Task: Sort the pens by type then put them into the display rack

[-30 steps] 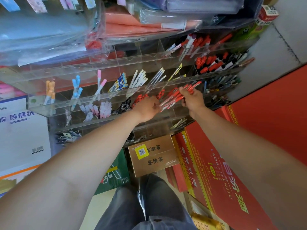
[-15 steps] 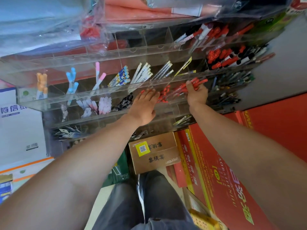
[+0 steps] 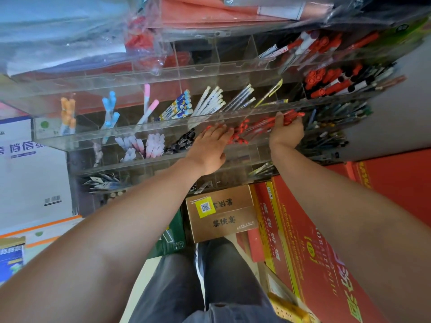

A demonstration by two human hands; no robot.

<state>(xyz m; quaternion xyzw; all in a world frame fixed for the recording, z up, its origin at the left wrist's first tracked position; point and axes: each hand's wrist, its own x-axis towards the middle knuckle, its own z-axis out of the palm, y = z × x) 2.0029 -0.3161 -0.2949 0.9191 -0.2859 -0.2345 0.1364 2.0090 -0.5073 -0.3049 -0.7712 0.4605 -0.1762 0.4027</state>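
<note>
Both hands are up at the display rack [image 3: 93,139], and the action is all in the middle tier. The right hand [image 3: 288,134] has its thumb and fingers wrapped round a bundle of red pens [image 3: 258,127], gripping near the far end. The bundle lies low across that tier's clear front wall. Its long axis runs from about 8 o'clock up to 2 o'clock. A few red ends poke out past the right hand at 2 o'clock, and a cluster of red ends fans out at 8 o'clock. Which end is cap and which is tip I cannot tell from here.

The left hand [image 3: 207,148] is flat and holds nothing. Its fingers are straight and point to 1 o'clock, the fingertips [image 3: 222,131] on the wall edge. From those fingertips the loose end of the bundle sits just beside, at 3 o'clock. So the right hand owns the pens and the left is the nearer one to steady the fanned end.

My read: to drop the bundle into its compartment, it likely has to swing from this slant towards 12 o'clock, like the white pens [image 3: 210,101] above.
</note>
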